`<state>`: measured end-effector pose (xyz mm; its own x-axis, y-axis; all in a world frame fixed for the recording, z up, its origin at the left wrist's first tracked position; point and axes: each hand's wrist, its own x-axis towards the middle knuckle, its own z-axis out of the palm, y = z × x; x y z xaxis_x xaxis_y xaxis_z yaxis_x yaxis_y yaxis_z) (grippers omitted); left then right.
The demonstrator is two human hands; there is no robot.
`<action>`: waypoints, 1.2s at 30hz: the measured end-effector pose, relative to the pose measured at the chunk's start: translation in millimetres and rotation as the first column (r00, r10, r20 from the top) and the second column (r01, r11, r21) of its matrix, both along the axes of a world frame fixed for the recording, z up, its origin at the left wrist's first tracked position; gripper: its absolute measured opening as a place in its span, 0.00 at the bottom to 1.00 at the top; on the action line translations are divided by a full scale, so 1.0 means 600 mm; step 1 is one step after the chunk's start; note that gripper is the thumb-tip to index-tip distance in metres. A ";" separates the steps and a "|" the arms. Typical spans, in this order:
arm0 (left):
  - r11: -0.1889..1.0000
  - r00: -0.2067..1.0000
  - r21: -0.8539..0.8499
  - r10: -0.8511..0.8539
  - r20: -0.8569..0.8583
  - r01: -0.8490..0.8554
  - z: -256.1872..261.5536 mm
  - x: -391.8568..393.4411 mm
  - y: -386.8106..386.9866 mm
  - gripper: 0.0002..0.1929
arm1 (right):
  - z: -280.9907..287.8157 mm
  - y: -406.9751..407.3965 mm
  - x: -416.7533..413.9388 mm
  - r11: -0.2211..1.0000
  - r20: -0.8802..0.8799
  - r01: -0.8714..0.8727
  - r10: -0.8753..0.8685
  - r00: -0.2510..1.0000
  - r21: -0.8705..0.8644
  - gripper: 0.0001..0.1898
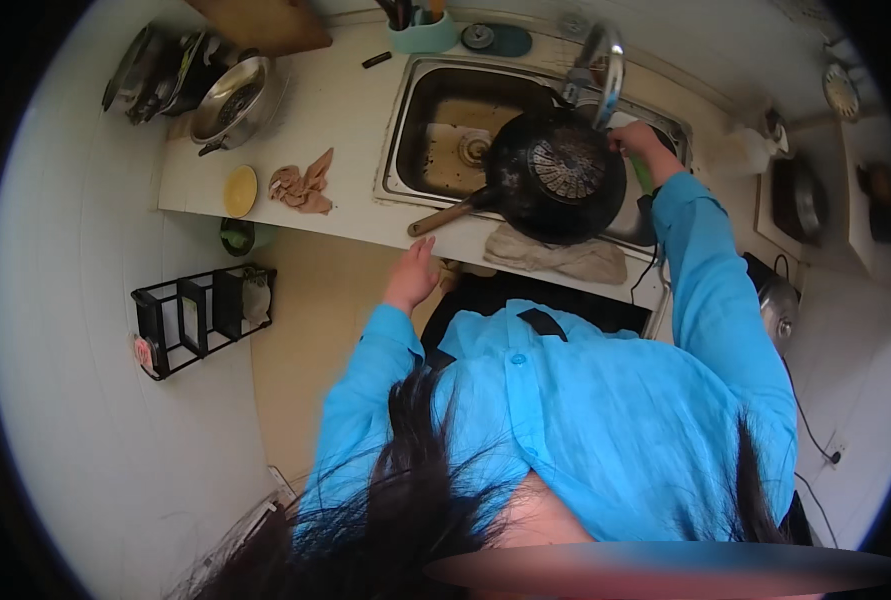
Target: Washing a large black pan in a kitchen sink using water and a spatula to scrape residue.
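A blackened wok (558, 172) lies bottom up over the right part of the double steel sink (445, 112), its brown handle (445, 217) pointing left past the front rim. My right hand (636, 144) is at the wok's right edge beside the faucet (612, 75); its fingers look closed, but the exact grip is hidden. Something green (642, 176) shows just below that hand. My left hand (413, 276) is just in front of the counter edge, below the handle's end, fingers extended and holding nothing. A folded grey-beige cloth (554, 253) lies at the sink's front edge under the wok.
On the counter's left are a crumpled brown cloth (303, 184), a yellow bowl (240, 191) and a steel pan (235, 105). A teal utensil holder (423, 34) stands behind the sink. A black rack (205, 319) is at the left wall, a metal pot (779, 307) at right.
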<state>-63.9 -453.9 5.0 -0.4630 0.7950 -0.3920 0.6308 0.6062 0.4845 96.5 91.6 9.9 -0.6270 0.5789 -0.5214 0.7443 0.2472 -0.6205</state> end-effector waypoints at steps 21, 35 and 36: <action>0.984 0.983 -0.123 0.142 0.121 -0.127 -0.147 -0.177 -0.246 0.32 | 0.053 -0.139 -0.150 0.973 0.099 0.185 -0.200 0.975 0.139 0.15; 0.985 0.982 -0.175 0.021 0.188 0.012 -0.138 -0.323 -0.203 0.25 | 0.073 -0.260 -0.107 0.964 0.015 0.226 -0.230 0.973 0.139 0.20; 0.973 0.984 -0.219 -0.040 0.172 0.078 -0.125 -0.329 -0.186 0.23 | 0.087 -0.282 -0.108 0.959 -0.084 0.207 -0.194 0.977 0.196 0.20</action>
